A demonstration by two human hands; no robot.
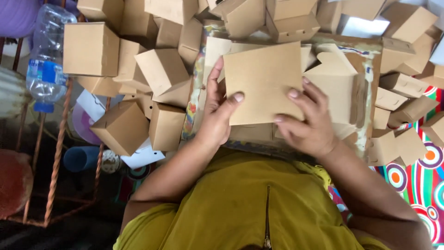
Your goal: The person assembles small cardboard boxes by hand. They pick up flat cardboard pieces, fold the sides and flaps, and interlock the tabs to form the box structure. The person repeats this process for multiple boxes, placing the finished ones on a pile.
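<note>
A flat brown cardboard box blank [263, 81] is held up over a worn cardboard work board [370, 60]. My left hand [217, 113] grips its left edge, thumb on the front face and fingers behind. My right hand [307, 120] holds the lower right edge, thumb and fingertips pressed on the panel. More flat blanks [335, 83] lie on the board just right of the held one. A mustard yellow garment [245, 203] fills the lower middle of the view.
Several folded brown boxes [122, 127] are heaped to the left, across the top and at the right [402, 85]. A plastic water bottle [46, 55] and a rusty metal rack [58, 153] stand far left. A bright patterned mat [423, 176] shows at right.
</note>
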